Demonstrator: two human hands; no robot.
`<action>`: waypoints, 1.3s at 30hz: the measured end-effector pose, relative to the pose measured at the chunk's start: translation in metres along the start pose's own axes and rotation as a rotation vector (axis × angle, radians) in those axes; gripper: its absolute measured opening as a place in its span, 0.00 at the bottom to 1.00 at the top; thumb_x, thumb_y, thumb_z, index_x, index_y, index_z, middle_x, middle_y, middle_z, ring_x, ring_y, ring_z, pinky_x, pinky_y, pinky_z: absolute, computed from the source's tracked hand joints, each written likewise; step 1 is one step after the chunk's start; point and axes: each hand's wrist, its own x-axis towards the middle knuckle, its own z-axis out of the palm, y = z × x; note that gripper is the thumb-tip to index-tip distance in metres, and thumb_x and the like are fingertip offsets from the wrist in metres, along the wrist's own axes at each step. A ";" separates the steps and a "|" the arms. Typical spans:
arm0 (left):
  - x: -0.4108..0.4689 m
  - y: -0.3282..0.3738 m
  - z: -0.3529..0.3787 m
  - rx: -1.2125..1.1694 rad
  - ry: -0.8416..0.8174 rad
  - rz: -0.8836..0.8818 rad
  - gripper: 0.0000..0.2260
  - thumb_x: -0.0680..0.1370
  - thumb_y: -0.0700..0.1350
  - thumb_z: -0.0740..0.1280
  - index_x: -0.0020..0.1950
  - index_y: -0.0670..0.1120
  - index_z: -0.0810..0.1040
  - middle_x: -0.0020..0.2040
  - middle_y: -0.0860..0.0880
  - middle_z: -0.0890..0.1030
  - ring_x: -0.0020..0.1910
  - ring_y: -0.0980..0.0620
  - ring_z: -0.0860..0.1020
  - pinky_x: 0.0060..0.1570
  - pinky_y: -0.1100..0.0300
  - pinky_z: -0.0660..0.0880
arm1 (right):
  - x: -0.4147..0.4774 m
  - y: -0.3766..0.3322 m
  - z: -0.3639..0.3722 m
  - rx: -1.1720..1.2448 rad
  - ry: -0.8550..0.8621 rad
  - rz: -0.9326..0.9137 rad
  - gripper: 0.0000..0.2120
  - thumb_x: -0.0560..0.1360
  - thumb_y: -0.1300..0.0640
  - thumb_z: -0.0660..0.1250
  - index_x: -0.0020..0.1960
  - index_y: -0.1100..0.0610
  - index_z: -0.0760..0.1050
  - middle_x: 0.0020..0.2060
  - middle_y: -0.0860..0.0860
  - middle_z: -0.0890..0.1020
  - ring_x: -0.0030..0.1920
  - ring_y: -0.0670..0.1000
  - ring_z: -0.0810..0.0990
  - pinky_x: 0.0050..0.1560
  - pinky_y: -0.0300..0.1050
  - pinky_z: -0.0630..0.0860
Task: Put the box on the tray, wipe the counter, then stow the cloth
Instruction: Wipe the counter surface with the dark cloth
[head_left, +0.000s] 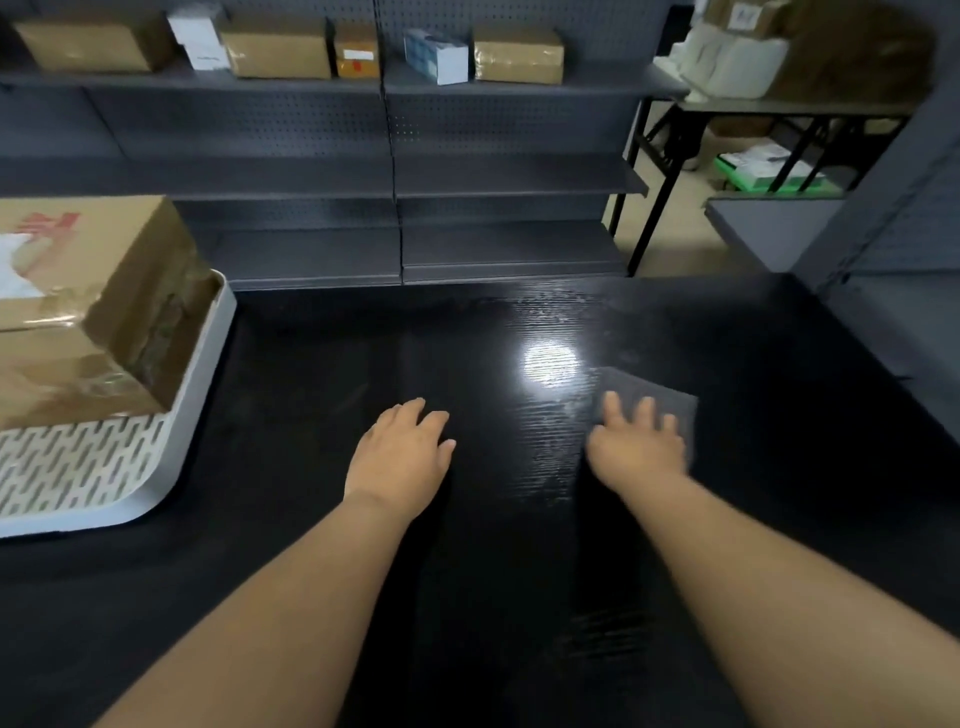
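The black bench (467, 571) is seen spread wide, glare near its middle. At its left edge the white slotted tray (156, 467) is loaded with the taped cardboard box (88, 312). The grey cloth (644, 400) is pressed flat, right of centre, under the splayed right hand (636, 441); no closed grip there. The left hand (402, 449) is laid open, holding nothing, on bare bench.

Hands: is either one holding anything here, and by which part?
Nothing is gripped. The right hand lies flat, fingers spread, pressing the near part of the grey cloth onto the black counter. The left hand rests open on the counter, empty.
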 end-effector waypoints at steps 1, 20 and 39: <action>0.004 0.004 0.001 -0.001 0.003 -0.006 0.21 0.82 0.53 0.54 0.75 0.51 0.62 0.77 0.48 0.59 0.76 0.48 0.58 0.72 0.53 0.60 | -0.004 -0.021 0.007 -0.053 0.032 -0.087 0.27 0.80 0.48 0.46 0.77 0.46 0.44 0.78 0.56 0.45 0.76 0.63 0.47 0.74 0.58 0.50; 0.054 0.030 0.001 0.105 -0.194 -0.020 0.23 0.83 0.54 0.51 0.78 0.54 0.54 0.79 0.51 0.53 0.78 0.49 0.52 0.75 0.52 0.55 | 0.066 -0.087 -0.015 -0.090 -0.024 -0.466 0.26 0.81 0.46 0.47 0.77 0.42 0.44 0.78 0.53 0.43 0.76 0.61 0.43 0.75 0.58 0.45; 0.066 0.030 -0.011 0.113 -0.418 0.011 0.24 0.83 0.56 0.49 0.78 0.54 0.50 0.79 0.51 0.47 0.78 0.46 0.49 0.74 0.49 0.56 | 0.151 -0.112 -0.048 -0.114 -0.049 -0.545 0.25 0.81 0.45 0.50 0.76 0.41 0.48 0.78 0.50 0.45 0.77 0.58 0.45 0.75 0.57 0.47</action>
